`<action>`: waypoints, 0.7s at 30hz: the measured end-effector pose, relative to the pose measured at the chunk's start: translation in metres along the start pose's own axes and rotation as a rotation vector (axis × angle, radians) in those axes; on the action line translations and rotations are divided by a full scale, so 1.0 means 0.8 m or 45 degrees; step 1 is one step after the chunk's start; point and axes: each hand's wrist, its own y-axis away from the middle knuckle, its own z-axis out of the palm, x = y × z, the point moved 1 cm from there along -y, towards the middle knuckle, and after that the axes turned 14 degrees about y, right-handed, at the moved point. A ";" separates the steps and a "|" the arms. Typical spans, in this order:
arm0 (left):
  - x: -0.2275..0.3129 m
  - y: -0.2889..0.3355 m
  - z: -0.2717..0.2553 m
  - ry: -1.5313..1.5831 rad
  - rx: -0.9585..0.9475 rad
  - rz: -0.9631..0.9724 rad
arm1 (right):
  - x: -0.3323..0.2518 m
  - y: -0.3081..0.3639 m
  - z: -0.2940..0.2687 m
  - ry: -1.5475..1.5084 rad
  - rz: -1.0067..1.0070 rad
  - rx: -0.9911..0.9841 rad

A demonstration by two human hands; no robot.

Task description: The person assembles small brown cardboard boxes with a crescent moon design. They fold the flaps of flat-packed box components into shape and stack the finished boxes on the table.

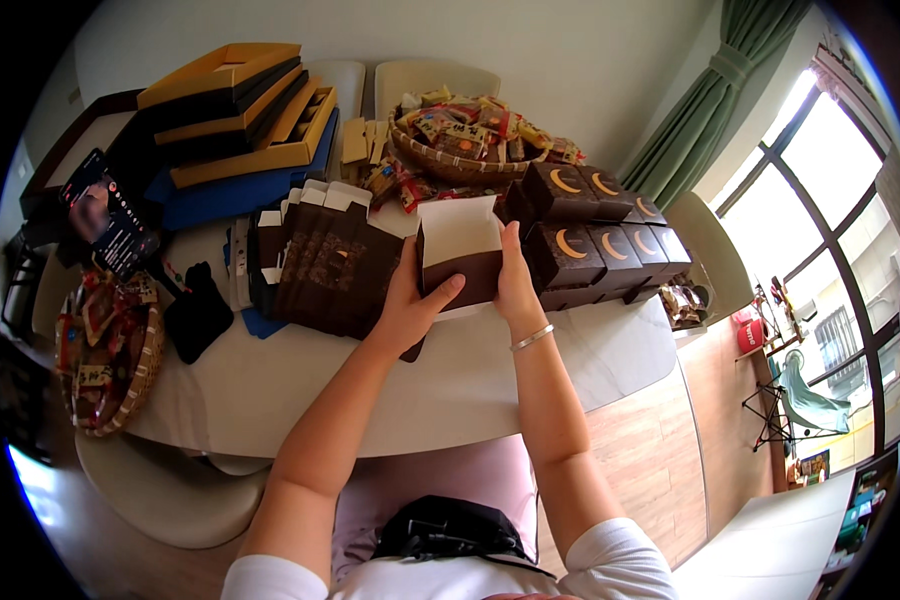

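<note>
Between my two hands I hold a small dark brown carton (462, 272) with its white inner flap raised. My left hand (410, 300) grips its left side, the thumb laid across the front. Against the right side presses my right hand (516, 282), fingers closed along the wall. Left of the carton lies a fanned pile of flat, unfolded brown cartons (335, 262) with white tabs. Just right of my right hand, made-up brown boxes (570, 250) with a golden crescent are stacked in rows.
A wicker basket (460, 165) of wrapped snacks stands at the back; another basket (150, 365) sits at the left edge. Black-and-gold trays (230, 105) are piled back left, near a lit phone (105, 215) and a black cloth pouch (200, 312). Chairs (170, 490) surround the marble-look table (260, 395).
</note>
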 end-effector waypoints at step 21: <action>0.007 0.003 0.014 -0.280 -0.116 0.543 | -0.007 -0.002 -0.028 -0.153 0.062 0.027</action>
